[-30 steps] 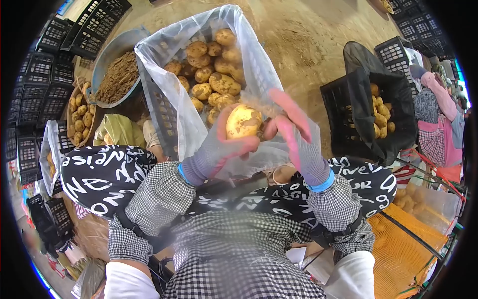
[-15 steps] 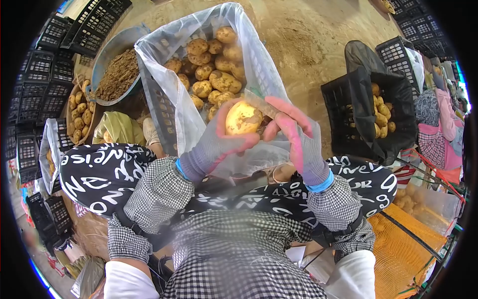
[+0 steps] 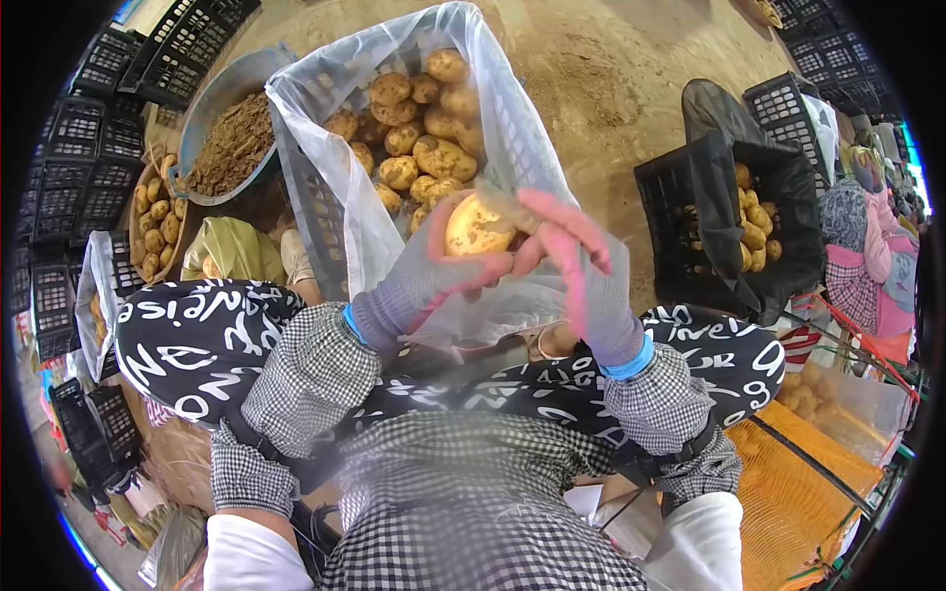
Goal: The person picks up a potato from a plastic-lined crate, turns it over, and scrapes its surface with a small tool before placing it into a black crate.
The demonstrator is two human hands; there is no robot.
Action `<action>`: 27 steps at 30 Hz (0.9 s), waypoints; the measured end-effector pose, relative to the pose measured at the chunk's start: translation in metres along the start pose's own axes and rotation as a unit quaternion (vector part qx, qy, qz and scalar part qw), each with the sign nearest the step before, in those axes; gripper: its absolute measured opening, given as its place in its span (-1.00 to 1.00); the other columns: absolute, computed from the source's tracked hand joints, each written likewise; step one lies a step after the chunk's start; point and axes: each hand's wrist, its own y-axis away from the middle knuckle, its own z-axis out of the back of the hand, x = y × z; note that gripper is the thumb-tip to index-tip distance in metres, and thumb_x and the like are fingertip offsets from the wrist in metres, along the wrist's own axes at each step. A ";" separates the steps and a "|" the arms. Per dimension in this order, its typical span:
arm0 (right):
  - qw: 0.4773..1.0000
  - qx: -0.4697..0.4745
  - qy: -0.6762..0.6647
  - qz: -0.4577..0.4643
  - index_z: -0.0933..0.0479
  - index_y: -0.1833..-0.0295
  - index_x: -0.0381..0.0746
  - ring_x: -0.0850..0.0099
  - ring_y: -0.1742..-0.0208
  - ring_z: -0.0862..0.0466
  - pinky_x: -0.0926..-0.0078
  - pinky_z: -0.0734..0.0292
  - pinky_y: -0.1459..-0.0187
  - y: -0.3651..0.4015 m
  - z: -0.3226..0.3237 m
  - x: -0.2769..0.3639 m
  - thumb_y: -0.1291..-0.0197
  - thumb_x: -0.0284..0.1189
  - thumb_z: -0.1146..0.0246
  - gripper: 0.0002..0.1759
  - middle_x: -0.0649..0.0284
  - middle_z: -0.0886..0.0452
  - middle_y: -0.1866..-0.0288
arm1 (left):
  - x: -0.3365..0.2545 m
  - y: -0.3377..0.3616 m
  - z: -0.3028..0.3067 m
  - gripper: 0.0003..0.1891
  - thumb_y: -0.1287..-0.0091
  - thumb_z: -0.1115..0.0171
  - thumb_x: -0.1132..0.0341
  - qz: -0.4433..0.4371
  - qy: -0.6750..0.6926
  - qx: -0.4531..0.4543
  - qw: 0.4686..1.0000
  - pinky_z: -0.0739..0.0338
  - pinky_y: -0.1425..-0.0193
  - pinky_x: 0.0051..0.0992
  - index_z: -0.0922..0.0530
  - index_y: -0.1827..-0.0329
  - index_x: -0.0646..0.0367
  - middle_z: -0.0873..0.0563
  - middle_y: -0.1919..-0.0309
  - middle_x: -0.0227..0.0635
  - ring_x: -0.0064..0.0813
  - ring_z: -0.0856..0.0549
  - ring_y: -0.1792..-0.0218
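My left hand, in a grey glove with pink fingers, is wrapped round a potato whose pale yellow skin has brown dirt patches. My right hand, gloved alike, has its fingers closed on a flat, dirt-coloured strip. This strip lies against the potato's upper right side; it is blurred, and its exact kind does not show. Below the hands stands a crate lined with a translucent white bag, with several dirty potatoes inside.
At left are a blue tub of soil and a basket of potatoes beside a greenish sack. A black-lined crate with potatoes stands at right. Stacked black crates line the far left. Orange mesh lies lower right.
Both hands and the potato have shifted slightly upward in view. The strip has moved a little over the potato's upper right side and is now more blurred.
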 end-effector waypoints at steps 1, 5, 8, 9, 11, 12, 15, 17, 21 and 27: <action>1.000 -0.025 -0.003 -0.002 -0.47 -0.31 -0.42 0.56 0.25 -0.64 0.54 -0.48 -0.05 -0.001 -0.001 0.002 -0.49 -0.44 -0.01 -0.59 0.26 -0.65 0.40 | -0.001 0.000 -0.001 -0.17 -0.18 -0.51 0.27 -0.004 0.007 0.002 1.000 -0.51 0.31 -0.64 -0.20 -0.46 0.16 -0.59 0.05 -0.40 -0.66 -0.60 0.24; 0.999 -0.018 -0.036 0.036 -0.47 -0.31 -0.42 0.55 0.25 -0.63 0.54 -0.49 -0.03 -0.004 0.000 -0.005 -0.49 -0.44 -0.01 -0.59 0.25 -0.65 0.39 | -0.003 0.001 0.001 -0.14 -0.17 -0.52 0.28 0.003 0.010 0.000 1.000 -0.51 0.29 -0.63 -0.18 -0.48 0.16 -0.59 0.04 -0.40 -0.65 -0.61 0.22; 0.999 -0.022 -0.040 0.000 -0.47 -0.31 -0.42 0.55 0.25 -0.62 0.54 -0.49 -0.01 -0.004 0.002 -0.001 -0.49 -0.43 -0.02 -0.59 0.26 -0.65 0.40 | -0.001 0.001 0.000 -0.13 -0.16 -0.53 0.29 0.004 0.010 -0.004 1.000 -0.51 0.29 -0.64 -0.17 -0.48 0.16 -0.59 0.03 -0.40 -0.65 -0.61 0.22; 0.999 -0.014 -0.035 0.014 -0.47 -0.31 -0.42 0.55 0.25 -0.62 0.54 -0.49 -0.01 -0.004 0.002 0.000 -0.49 -0.43 -0.01 -0.59 0.26 -0.65 0.40 | -0.002 0.002 0.000 -0.12 -0.16 -0.53 0.29 0.003 0.011 -0.008 1.000 -0.51 0.29 -0.63 -0.17 -0.48 0.16 -0.59 0.04 -0.40 -0.65 -0.61 0.22; 0.999 -0.004 -0.028 0.029 -0.47 -0.31 -0.42 0.56 0.26 -0.62 0.54 -0.49 0.00 -0.004 0.002 0.000 -0.48 -0.44 -0.02 -0.59 0.26 -0.64 0.41 | -0.002 0.003 0.001 -0.13 -0.16 -0.53 0.29 0.001 0.007 -0.010 1.000 -0.51 0.29 -0.64 -0.17 -0.48 0.16 -0.60 0.05 -0.41 -0.65 -0.61 0.23; 0.999 -0.002 -0.027 0.028 -0.47 -0.31 -0.42 0.56 0.27 -0.62 0.55 -0.49 0.00 -0.004 0.002 -0.001 -0.48 -0.44 -0.02 -0.59 0.27 -0.64 0.42 | -0.001 0.003 0.001 -0.13 -0.16 -0.52 0.29 0.002 0.003 -0.008 1.000 -0.51 0.30 -0.64 -0.17 -0.48 0.16 -0.60 0.06 -0.41 -0.65 -0.61 0.24; 1.000 0.001 -0.003 0.005 -0.47 -0.31 -0.43 0.56 0.28 -0.62 0.56 -0.49 -0.01 -0.002 0.000 -0.001 -0.47 -0.46 -0.04 -0.60 0.27 -0.64 0.41 | 0.002 0.001 0.003 -0.16 -0.18 -0.51 0.27 0.010 -0.008 -0.011 1.000 -0.50 0.33 -0.65 -0.19 -0.46 0.17 -0.61 0.10 -0.40 -0.65 -0.62 0.27; 1.000 0.004 0.011 0.002 -0.47 -0.31 -0.43 0.56 0.28 -0.62 0.56 -0.49 -0.01 0.000 0.000 -0.003 -0.47 -0.48 -0.05 -0.60 0.28 -0.64 0.40 | 0.003 0.001 0.003 -0.18 -0.18 -0.51 0.26 0.017 -0.013 -0.013 1.000 -0.49 0.35 -0.65 -0.20 -0.44 0.17 -0.61 0.12 -0.40 -0.65 -0.62 0.30; 1.000 0.027 -0.009 0.001 -0.52 -0.28 -0.35 0.56 0.26 -0.62 0.58 -0.51 0.09 0.002 0.001 -0.012 -0.44 -0.50 -0.08 -0.64 0.24 -0.66 0.29 | 0.007 0.000 0.008 -0.20 -0.19 -0.50 0.25 0.029 -0.011 0.002 1.000 -0.49 0.37 -0.65 -0.21 -0.43 0.17 -0.61 0.13 -0.40 -0.65 -0.62 0.31; 1.000 -0.006 0.000 0.025 -0.50 -0.28 -0.38 0.51 0.19 -0.66 0.52 -0.51 0.00 0.002 -0.004 -0.008 -0.47 -0.47 -0.06 -0.63 0.16 -0.67 0.08 | 0.006 -0.002 0.003 -0.16 -0.18 -0.52 0.23 0.012 -0.012 -0.016 1.000 -0.49 0.36 -0.65 -0.20 -0.45 0.16 -0.61 0.12 -0.41 -0.66 -0.62 0.29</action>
